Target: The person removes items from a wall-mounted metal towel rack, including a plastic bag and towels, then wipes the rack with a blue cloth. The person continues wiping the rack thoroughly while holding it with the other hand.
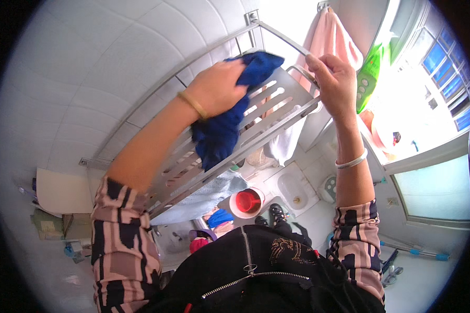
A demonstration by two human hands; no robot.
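A slatted metal wall rack [269, 105] spans the upper middle of the view against the tiled wall. My left hand [219, 84] is over the rack, gripping a dark blue cloth [223, 133] that drapes across the slats; the hand is slightly blurred. At the rack's right end, my right hand [333, 80] closes around its metal end rail. A pink towel [327, 39] hangs behind that end, and a white cloth [288, 137] dangles below the slats.
Underneath stand a white bucket [235, 213] holding a red dipper [246, 200] and a squat toilet [295, 187]. A light blue towel [203, 199] hangs under the rack. A sink [174, 238] lies lower left, a bright window [446, 66] right. A green bag [370, 74] hangs beside the window.
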